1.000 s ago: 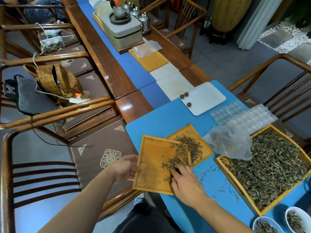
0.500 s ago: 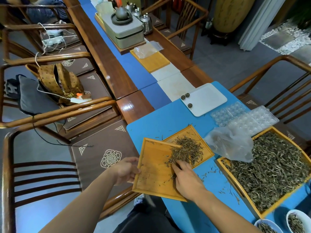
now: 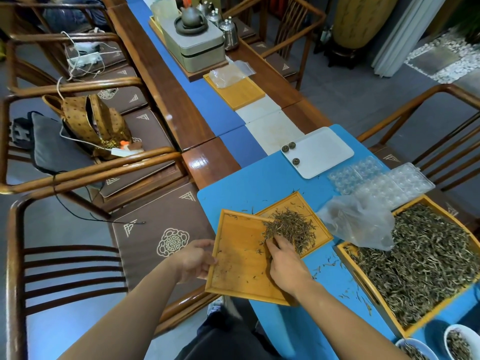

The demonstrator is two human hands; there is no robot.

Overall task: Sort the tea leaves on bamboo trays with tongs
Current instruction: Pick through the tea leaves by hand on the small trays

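A near bamboo tray [image 3: 239,261], tilted and almost bare of leaves, overlaps a second small bamboo tray [image 3: 318,229]. My left hand [image 3: 196,259] grips the near tray's left rim. My right hand [image 3: 284,261] lies on the tray with straight fingers pushing a pile of tea leaves [image 3: 288,227] over its far edge onto the second tray. A large bamboo tray [image 3: 363,281] at the right is full of tea leaves [image 3: 420,261]. No tongs are visible.
A crumpled plastic bag [image 3: 358,224] lies between the trays. Clear plastic moulds [image 3: 379,180] and a white tray [image 3: 322,152] with three tea balls sit further back. Two white bowls [image 3: 457,341] of leaves stand at the bottom right. Wooden chairs [image 3: 78,178] flank the table.
My right hand has swept the leaves up the near tray and onto the second tray, where they now form one pile. My left hand kept its hold on the rim.
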